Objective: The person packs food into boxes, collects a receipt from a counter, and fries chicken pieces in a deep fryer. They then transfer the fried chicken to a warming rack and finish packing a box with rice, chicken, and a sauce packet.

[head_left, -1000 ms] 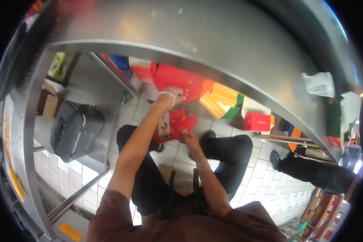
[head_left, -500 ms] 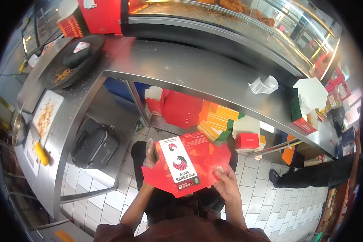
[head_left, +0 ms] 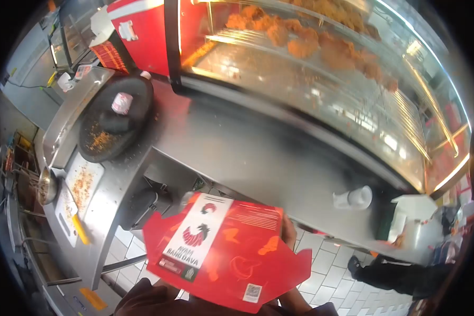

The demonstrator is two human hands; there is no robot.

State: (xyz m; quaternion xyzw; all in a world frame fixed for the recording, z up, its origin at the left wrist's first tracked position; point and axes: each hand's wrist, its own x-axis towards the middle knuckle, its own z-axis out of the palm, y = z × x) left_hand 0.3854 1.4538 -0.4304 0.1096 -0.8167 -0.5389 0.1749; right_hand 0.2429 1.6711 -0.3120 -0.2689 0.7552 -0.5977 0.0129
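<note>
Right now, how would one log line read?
Red carton: flaps spread | right hand: at its edge | left hand: mostly hidden behind it | yellow-handled knife: on board

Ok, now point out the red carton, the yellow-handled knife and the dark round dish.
Red carton [head_left: 224, 250]: head view, about the middle of its printed face.
Yellow-handled knife [head_left: 80, 229]: head view, on its handle.
Dark round dish [head_left: 92, 118]: head view, bare inner surface.
</note>
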